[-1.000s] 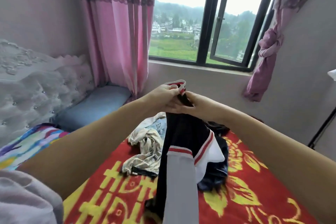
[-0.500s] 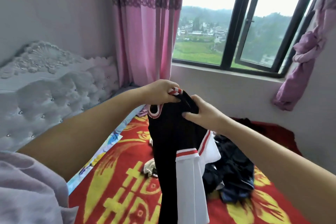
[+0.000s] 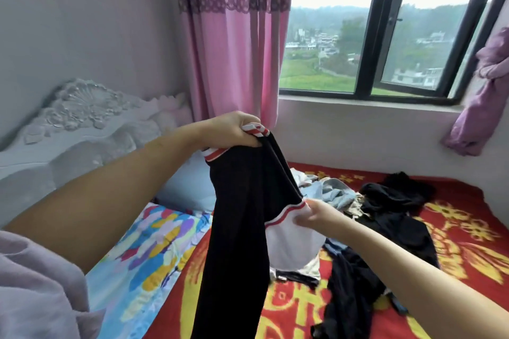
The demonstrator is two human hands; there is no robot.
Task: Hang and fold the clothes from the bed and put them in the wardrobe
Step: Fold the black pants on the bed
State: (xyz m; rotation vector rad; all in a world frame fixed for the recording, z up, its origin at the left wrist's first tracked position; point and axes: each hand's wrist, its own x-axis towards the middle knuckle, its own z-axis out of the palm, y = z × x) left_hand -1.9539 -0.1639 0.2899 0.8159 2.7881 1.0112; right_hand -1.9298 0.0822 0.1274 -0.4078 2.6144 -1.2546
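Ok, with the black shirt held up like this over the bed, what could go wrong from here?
1. The left hand grips only the striped collar, so the black shirt hangs bunched and could slip or twist as it is straightened.
2. The right hand is only at the white sleeve; pulling there may leave the shirt crooked.
3. The shirt's lower end hangs close to the pile of clothes on the red blanket and might snag or drag a piece along.
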